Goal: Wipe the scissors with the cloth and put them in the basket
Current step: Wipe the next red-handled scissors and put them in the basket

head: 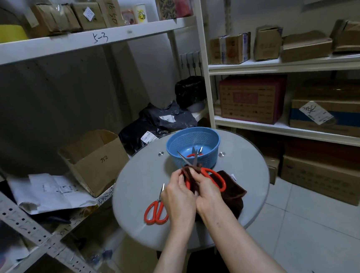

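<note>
Left hand [178, 199] grips scissors [207, 171], right hand [208, 193] pinches cloth [232, 193] on them; basket [216, 137] holds another pair [194, 154].

"方2" on box [94, 161], "5-3" on shelf [58, 46]

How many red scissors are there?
3. The loose scissors lie on the table; the held scissors are in the left hand and right hand with the cloth; the basket scissors sit in the blue basket, where more may hide.

The left hand [179, 198] and right hand [208, 193] hide one handle loop of the held scissors [207, 172] and part of the cloth [231, 188]; the basket [210, 158] wall half-hides the scissors inside [190, 155].
</note>
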